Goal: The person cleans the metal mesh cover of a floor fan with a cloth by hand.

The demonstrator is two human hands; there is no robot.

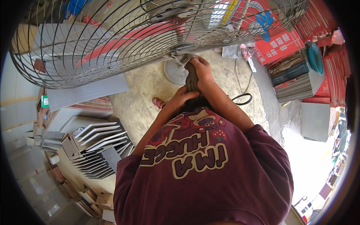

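Note:
A large fan with a wire guard [123, 48] and red blades [123, 39] fills the upper part of the head view. My right hand [202, 71] is closed around a greyish rag, pressing its pale upper end [183, 58] against the middle of the guard's lower edge. From there the dark, bunched length of cloth [192, 77] hangs toward my body. Lower down, my left hand [183, 96] grips that dark cloth, its thumb lying across it. Whether the pale end and the dark length are one piece I cannot tell.
The fan's round base [174, 73] stands on the concrete floor [138, 90]. Racked tiles or panels [101, 140] are at left, below a grey sheet [88, 92]. Red cartons [281, 47], a teal basin [315, 59] and stacked boards [296, 88] line the right. A black loop [243, 99] lies near my right forearm.

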